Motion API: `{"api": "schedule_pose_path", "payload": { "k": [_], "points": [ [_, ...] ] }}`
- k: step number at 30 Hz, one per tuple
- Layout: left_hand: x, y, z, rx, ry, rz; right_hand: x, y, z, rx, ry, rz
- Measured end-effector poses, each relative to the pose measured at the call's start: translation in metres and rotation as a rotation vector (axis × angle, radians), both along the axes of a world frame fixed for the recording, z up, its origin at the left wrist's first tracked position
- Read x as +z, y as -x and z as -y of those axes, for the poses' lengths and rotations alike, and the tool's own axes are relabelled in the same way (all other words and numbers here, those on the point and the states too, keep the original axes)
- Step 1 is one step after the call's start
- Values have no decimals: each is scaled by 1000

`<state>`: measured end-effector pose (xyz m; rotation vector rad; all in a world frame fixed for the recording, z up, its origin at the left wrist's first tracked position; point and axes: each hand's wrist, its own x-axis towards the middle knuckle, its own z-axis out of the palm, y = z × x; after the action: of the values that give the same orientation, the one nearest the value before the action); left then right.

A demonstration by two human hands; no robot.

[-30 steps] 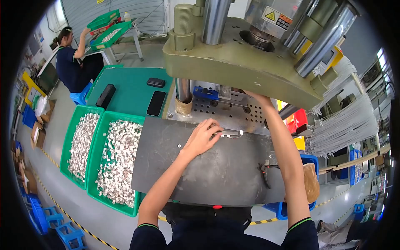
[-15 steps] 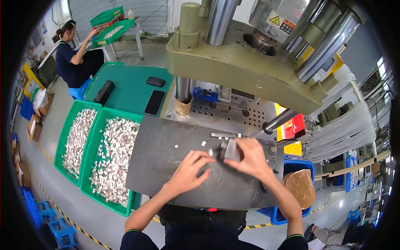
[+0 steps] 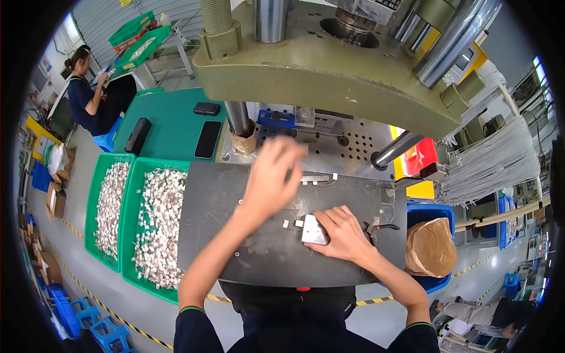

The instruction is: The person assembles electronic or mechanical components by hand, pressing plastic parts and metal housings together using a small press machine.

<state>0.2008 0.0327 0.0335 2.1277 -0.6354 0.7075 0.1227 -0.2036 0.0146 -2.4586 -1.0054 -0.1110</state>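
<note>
My right hand (image 3: 342,234) is closed around a silver metal block (image 3: 315,229) that rests on the dark work plate (image 3: 235,270). A small white piece (image 3: 299,223) touches or sits right at the block's left side, and another small white piece (image 3: 286,224) lies just left of it. My left hand (image 3: 272,182) is raised over the far part of the plate, toward the press. Motion smears its fingers, so whether they hold anything is unclear. Beyond the block lies a thin metal bar (image 3: 315,178), partly beside my left hand.
A large olive press (image 3: 329,82) stands ahead over its perforated bed (image 3: 359,147). Green trays (image 3: 126,235) of small white pieces sit left. A phone (image 3: 208,140) lies on the green table (image 3: 168,117). Pliers (image 3: 384,227) and a blue bin (image 3: 432,285) with a paper bag (image 3: 432,247) are right.
My left hand has left the block's side and moved up and forward toward the press. My right hand has brought the block slightly nearer and set it down on the plate.
</note>
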Motion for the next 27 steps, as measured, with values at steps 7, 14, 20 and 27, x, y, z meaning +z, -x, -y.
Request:
{"api": "schedule_pose_path", "payload": {
  "k": [7,14,20,27],
  "points": [
    [-9,-107,-3,285,-342,162,-2,0,-4,36,4,-15],
    [-1,-104,-2,144,-238,48,-9,1,3,12,-47,2],
    [-12,-125,5,226,11,-93,-13,0,2,35,-70,2],
    [-14,-182,-15,46,29,-562,-12,1,3,44,-89,-5]
  ]
}}
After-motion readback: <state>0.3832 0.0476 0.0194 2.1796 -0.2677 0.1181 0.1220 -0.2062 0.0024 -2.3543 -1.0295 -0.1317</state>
